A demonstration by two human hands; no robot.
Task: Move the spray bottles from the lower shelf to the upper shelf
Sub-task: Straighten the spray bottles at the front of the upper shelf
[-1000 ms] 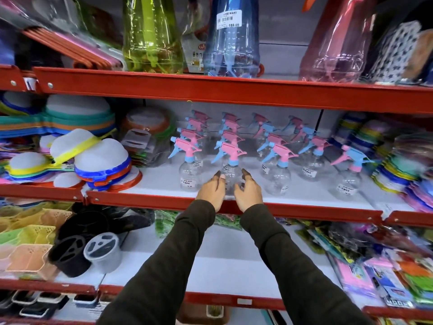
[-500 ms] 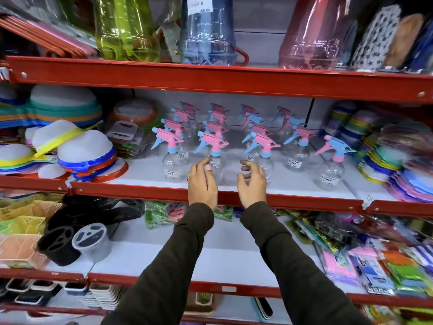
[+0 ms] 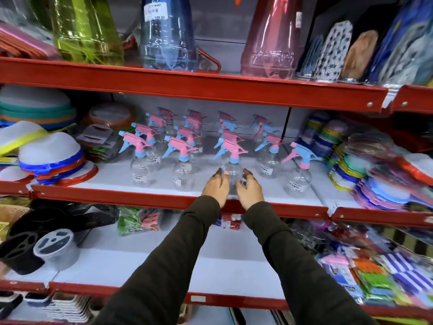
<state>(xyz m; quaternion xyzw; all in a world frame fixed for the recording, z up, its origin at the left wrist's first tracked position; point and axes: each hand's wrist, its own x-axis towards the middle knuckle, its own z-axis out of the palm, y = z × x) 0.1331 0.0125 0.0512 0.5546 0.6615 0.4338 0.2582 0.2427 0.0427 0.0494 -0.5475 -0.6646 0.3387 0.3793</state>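
Several small clear spray bottles with pink and blue trigger heads stand in rows on the middle shelf (image 3: 131, 197). My left hand (image 3: 216, 188) and my right hand (image 3: 250, 191) cup the front spray bottle (image 3: 232, 170) of the third row from both sides, fingertips on its clear body. That bottle stands upright on the shelf board. Other front bottles stand to its left (image 3: 140, 171) (image 3: 183, 174) and right (image 3: 297, 181). The upper shelf (image 3: 187, 88) holds large tinted bottles.
Stacked round lids (image 3: 50, 158) fill the middle shelf's left end and coloured plates (image 3: 375, 184) its right end. Below, black and grey holders (image 3: 50, 248) sit left and packaged goods (image 3: 365, 273) right. A green (image 3: 86, 29), a blue (image 3: 167, 36) and a pink (image 3: 269, 41) bottle stand above.
Both hands shifted right along the middle shelf, from the second row's front bottle to the third row's front bottle, and closed in around it. The camera view also swung.
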